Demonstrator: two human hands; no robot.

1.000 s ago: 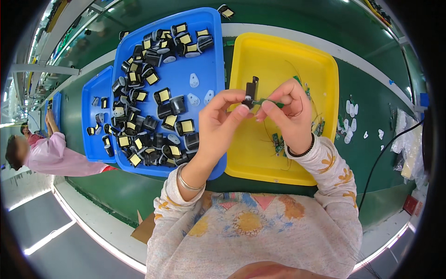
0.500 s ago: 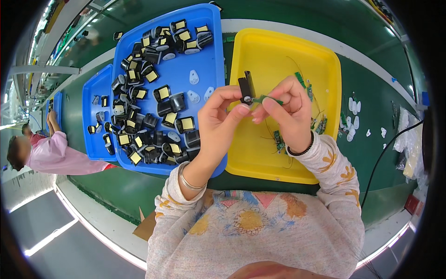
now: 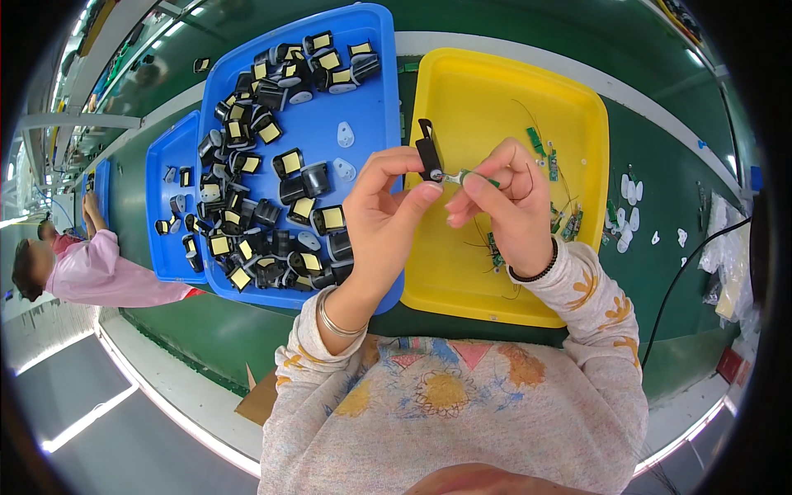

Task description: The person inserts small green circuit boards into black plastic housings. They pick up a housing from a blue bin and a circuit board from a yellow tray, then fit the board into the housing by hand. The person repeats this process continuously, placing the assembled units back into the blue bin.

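Note:
Above the yellow tray's left side, my left hand [image 3: 386, 210] pinches a black plastic housing [image 3: 428, 157] between thumb and fingers. Close beside it, my right hand [image 3: 507, 202] grips a small green circuit board [image 3: 488, 179] between thumb and forefinger. A short pale metallic piece [image 3: 451, 177] spans the gap between the housing and the board; its exact kind is too small to tell. Beneath the hands lies the yellow tray [image 3: 462, 74], where several green circuit boards [image 3: 553, 165] with thin wires rest, partly hidden by my right hand.
A blue tray [image 3: 363, 107] on the left holds many black housings [image 3: 313, 180] with pale yellow patches. A smaller blue tray [image 3: 169, 256] adjoins it. White flat pieces [image 3: 631, 192], a black cable [image 3: 672, 285] and plastic bags [image 3: 722, 247] lie right. A person in pink [image 3: 115, 268] works far left.
The black housing has tipped and shifted slightly left, and the gap to the circuit board has widened, showing more of the metallic piece. Both hands keep their hold.

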